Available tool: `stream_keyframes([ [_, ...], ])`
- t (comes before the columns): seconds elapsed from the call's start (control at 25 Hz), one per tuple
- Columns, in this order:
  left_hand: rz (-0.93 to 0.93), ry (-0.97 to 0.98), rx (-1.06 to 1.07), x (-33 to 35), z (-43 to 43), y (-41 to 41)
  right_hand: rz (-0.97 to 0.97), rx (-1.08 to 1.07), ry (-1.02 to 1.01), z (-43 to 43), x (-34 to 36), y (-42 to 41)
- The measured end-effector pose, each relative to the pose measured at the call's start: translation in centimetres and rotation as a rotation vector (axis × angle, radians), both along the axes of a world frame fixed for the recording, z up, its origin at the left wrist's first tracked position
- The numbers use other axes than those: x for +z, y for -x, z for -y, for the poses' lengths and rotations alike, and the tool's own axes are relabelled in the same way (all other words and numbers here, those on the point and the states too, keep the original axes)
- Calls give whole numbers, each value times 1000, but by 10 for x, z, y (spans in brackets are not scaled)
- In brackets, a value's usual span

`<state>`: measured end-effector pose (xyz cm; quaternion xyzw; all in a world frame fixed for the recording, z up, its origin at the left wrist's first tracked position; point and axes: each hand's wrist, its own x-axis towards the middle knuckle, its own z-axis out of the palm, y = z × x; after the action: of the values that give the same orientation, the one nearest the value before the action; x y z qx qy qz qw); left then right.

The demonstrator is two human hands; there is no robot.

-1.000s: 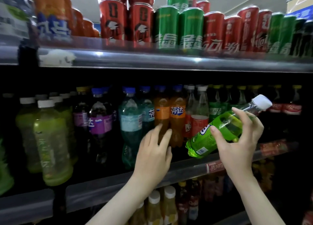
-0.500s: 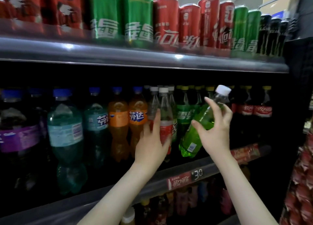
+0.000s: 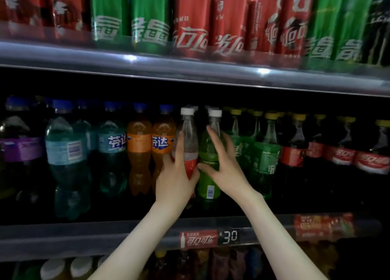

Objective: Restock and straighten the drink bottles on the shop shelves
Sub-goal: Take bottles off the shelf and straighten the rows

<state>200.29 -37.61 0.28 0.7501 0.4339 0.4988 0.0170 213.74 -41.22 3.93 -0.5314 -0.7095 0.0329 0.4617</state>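
Gripping a green bottle (image 3: pixel 207 186) with the right hand (image 3: pixel 225 170), fingers (image 3: pixel 226 141) curled round its right side, forefinger up near the neck, thumb pressed to its left flank. Upright in the front row on the middle shelf (image 3: pixel 105 235), white cap on, barcode facing out (label text too blurred to read). Clasping a clear bottle (image 3: pixel 188 132) with the left hand (image 3: pixel 175 182), thumb laid up the front, the rest wrapped behind the red label. Side by side and touching, just right of two orange bottles (image 3: pixel 140 144) and just left of yellow-capped bottles (image 3: pixel 266 153) in green. Further right, dark cola bottles (image 3: pixel 341 155) with red labels; further left, blue-capped ones in teal and purple. Overhead on the top shelf (image 3: pixel 147 66), rows of red, green and black cans (image 3: pixel 190 26). On the middle shelf's front rail, between the forearms, a red price tag (image 3: pixel 209 238) marked 30.
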Motion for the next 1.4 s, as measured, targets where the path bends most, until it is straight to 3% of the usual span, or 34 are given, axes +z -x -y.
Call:
stream_keyframes([
  [0.28, 2, -13, 21, -11, 9, -6, 115, -74, -21, 5, -22, 0],
  [0.48, -129, 32, 91, -29, 24, 3, 234, -221, -39, 18, -48, 10],
  [0.64, -183, -135, 224, -55, 33, 29, 154, -310, -67, 33, -78, 28],
  [0.92, -330, -194, 85, -109, 65, 116, 132, -250, -201, 64, -143, 131],
  [1.16, -363, -26, -52, -169, 86, 235, 37, -107, 86, 85, -202, 239],
  [1.28, -403, 103, -69, -197, 86, 268, -36, -118, 364, 94, -229, 259],
  [1.4, -441, 277, -26, -217, 84, 284, -37, -175, 493, 97, -246, 260],
])
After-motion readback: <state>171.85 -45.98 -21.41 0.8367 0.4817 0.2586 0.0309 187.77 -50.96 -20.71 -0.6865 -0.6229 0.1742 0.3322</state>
